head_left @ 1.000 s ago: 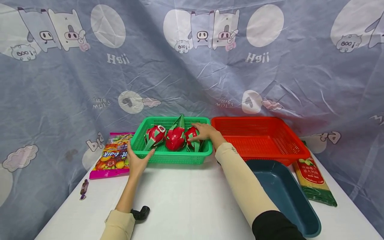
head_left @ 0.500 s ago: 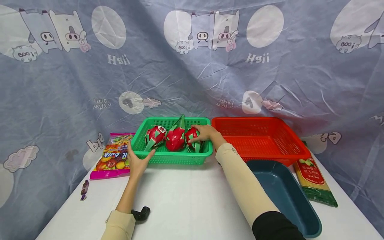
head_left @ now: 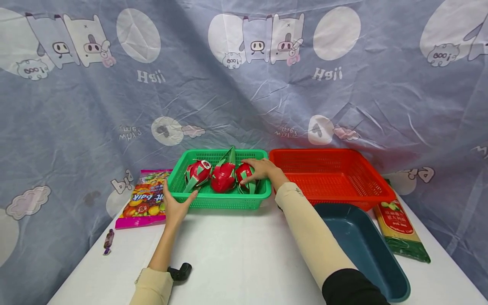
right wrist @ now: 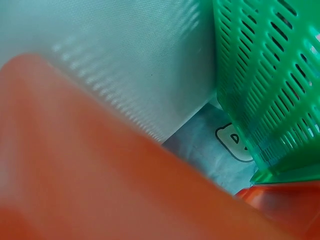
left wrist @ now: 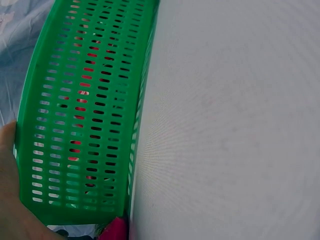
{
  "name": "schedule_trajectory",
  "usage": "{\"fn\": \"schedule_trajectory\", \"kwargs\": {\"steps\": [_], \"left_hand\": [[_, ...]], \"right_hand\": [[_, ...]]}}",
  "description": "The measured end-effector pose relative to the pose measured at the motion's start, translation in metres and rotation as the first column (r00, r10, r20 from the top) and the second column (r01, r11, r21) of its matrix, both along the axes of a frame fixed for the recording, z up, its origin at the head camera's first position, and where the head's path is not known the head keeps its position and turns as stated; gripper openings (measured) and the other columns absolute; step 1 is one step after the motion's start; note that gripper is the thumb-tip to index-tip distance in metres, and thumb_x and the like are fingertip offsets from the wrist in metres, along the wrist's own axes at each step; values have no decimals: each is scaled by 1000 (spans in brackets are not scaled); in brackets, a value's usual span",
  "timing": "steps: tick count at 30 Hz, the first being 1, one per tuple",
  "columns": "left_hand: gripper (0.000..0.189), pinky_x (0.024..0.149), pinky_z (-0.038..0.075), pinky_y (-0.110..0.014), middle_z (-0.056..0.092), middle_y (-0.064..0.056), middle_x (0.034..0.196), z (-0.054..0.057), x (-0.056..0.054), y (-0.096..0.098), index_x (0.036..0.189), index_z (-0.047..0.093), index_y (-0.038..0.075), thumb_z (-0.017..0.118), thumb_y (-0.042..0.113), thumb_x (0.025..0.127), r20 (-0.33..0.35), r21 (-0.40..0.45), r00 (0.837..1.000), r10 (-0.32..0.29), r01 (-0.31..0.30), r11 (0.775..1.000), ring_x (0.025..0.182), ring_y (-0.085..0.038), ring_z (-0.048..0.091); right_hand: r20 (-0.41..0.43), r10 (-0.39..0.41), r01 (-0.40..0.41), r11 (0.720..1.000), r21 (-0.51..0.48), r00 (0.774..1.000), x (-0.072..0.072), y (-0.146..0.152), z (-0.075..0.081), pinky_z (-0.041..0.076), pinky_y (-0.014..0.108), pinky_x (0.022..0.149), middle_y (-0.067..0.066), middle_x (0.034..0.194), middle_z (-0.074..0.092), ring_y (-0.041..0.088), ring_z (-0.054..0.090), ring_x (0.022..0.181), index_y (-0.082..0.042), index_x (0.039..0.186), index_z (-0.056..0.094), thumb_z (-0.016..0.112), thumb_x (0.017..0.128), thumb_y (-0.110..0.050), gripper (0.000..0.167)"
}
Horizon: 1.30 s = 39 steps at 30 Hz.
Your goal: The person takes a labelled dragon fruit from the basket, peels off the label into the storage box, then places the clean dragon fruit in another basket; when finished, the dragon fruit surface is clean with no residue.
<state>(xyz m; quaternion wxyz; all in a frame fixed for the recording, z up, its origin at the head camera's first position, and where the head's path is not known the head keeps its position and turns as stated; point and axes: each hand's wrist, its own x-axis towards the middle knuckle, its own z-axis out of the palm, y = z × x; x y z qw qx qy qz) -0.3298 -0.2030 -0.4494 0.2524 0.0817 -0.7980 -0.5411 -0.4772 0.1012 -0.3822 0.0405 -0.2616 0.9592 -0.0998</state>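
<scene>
Three red dragon fruits with green leaf tips lie in a row in the green basket (head_left: pixel 225 201): a left one (head_left: pixel 198 173), a middle one (head_left: pixel 223 177) and a right one (head_left: pixel 244 171). My right hand (head_left: pixel 261 168) reaches over the basket's right side and grips the right dragon fruit, partly covering it. At the front left corner my left hand (head_left: pixel 176 206) holds the basket, thumb along the front rim and fingers on the left side. The left wrist view shows the basket's slotted wall (left wrist: pixel 85 110) beside that hand. My right hand's fingers are hidden in the right wrist view.
A red basket (head_left: pixel 331 197) stands against the green one's right side. In front of it are a dark blue tray (head_left: pixel 362 245) and a yellow-green packet (head_left: pixel 398 224). On the left lie a colourful candy bag (head_left: pixel 142 199) and a wrapped candy (head_left: pixel 108 242). A printed cloth (head_left: pixel 244 106) hangs behind.
Both hands keep their places on the basket and the right dragon fruit. The right fingers shift slightly; the whole view drifts a little.
</scene>
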Motion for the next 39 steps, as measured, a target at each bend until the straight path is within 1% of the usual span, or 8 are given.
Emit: {"fn": "schedule_trajectory", "kwargs": {"steps": [3, 6, 11, 14, 20, 24, 29, 39], "left_hand": [[109, 101, 18, -62, 7, -5, 153, 0, 0, 0, 145, -1, 41, 75, 54, 68, -2, 5, 1000, -7, 8, 1000, 136, -35, 12], [109, 101, 19, -62, 7, -5, 153, 1, 0, 0, 145, -2, 42, 75, 54, 68, 4, 11, 1000, -12, 12, 1000, 136, -36, 14], [109, 100, 20, -64, 7, -6, 153, 0, 0, 0, 143, -4, 46, 75, 54, 68, 19, 31, 999, -27, 27, 999, 134, -40, 17], [109, 100, 20, -64, 7, -6, 153, 0, 0, 0, 142, -5, 47, 75, 55, 68, 28, 40, 999, -33, 32, 999, 133, -41, 19], [108, 99, 21, -64, 7, -6, 153, 1, 0, -1, 142, -6, 49, 73, 57, 68, 39, 39, 999, -31, 29, 999, 133, -43, 20], [109, 99, 21, -64, 7, -7, 153, 0, -1, -2, 142, -6, 47, 74, 56, 68, 36, 39, 999, -36, 35, 999, 133, -43, 20], [110, 99, 22, -64, 7, -9, 153, 0, -1, -1, 142, -6, 47, 74, 57, 68, 46, 35, 998, -36, 35, 999, 132, -44, 20], [110, 99, 22, -64, 9, -10, 152, -1, -2, -2, 143, -6, 47, 75, 54, 68, 26, 40, 999, -39, 38, 998, 132, -43, 21]], "right_hand": [[10, -4, 3, 1000, 12, 1000, 1, 0, 1, 20, 47, 106, 6, 145, 29, 27, 27, 130, -36, 144, 26, 63, 67, -71, 93], [34, -10, 9, 1000, 14, 999, 3, -1, 3, 23, 50, 104, 9, 142, 35, 30, 27, 129, -39, 144, 25, 63, 68, -70, 91], [89, -33, 32, 999, 14, 995, 3, -2, 6, 33, 50, 96, 4, 137, 42, 31, 27, 124, -41, 143, 23, 65, 67, -69, 91], [100, -38, 37, 999, 7, 994, 2, -2, 5, 35, 50, 94, 3, 135, 44, 31, 27, 122, -42, 142, 24, 67, 66, -69, 92], [37, 19, -18, 1000, -24, 999, -5, -1, 0, 24, 43, 101, 1, 128, 51, 20, 42, 115, -40, 141, 28, 68, 66, -66, 88], [2, 33, -32, 997, -71, 999, -6, 1, -3, 24, 41, 100, 0, 122, 54, 19, 47, 108, -40, 139, 33, 71, 66, -63, 86], [-28, 49, -53, 990, -133, 998, -4, 4, -2, 28, 41, 98, 1, 119, 54, 23, 45, 109, -38, 137, 37, 76, 65, -57, 83], [-94, 68, -86, 974, -209, 993, -4, 5, -2, 27, 42, 95, 4, 122, 51, 25, 42, 113, -37, 134, 42, 78, 66, -50, 78]]}}
